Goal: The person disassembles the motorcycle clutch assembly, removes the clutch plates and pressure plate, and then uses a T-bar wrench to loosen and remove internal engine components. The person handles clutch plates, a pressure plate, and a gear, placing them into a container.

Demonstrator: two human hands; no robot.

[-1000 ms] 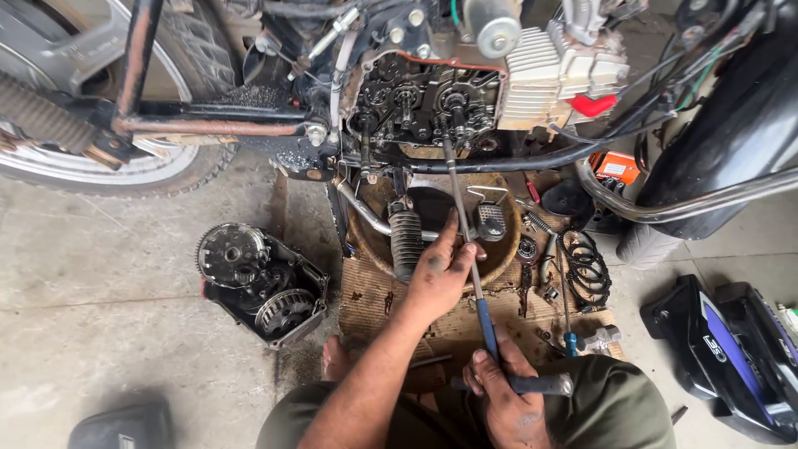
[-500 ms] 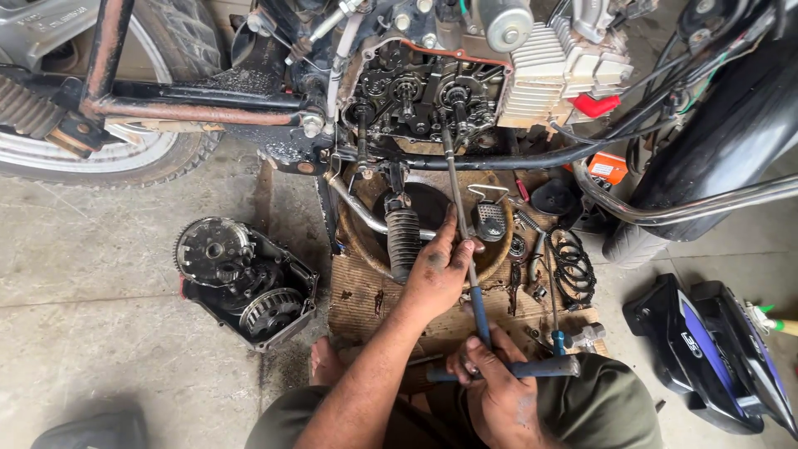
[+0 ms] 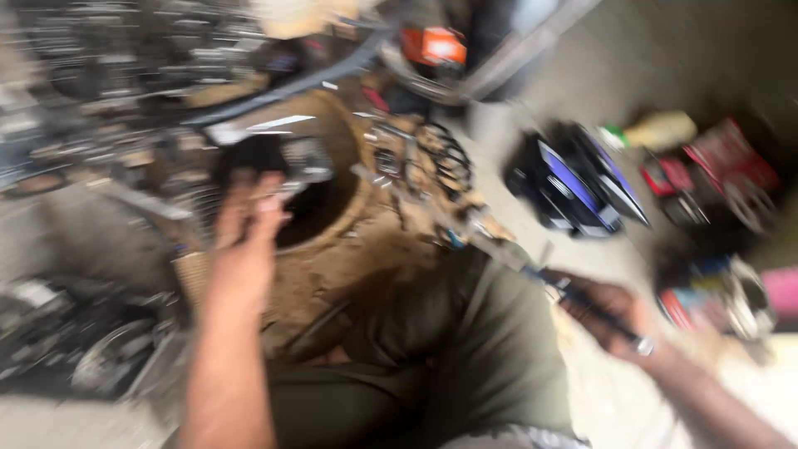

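Left hand [image 3: 248, 241]: raised over the brown basin [image 3: 332, 224], fingers spread, holding nothing.
Right hand [image 3: 611, 316]: out to the side, fingers wrapped around a long dark-handled tool [image 3: 532, 270].

Grey concrete floor [image 3: 665, 91] carries everything here, badly blurred by motion. Centre frame, a tan sheet of cardboard [image 3: 366, 258] lies flat on it, with a round dark pan [image 3: 283, 191] resting on top and a scatter of dark rings and metal parts [image 3: 432, 162] at its upper right edge. Lower left, a black engine cover [image 3: 75, 349] sits on the concrete. Right of centre, a black and blue body panel [image 3: 573, 183]; beyond it, red and pink items too smeared to tell.
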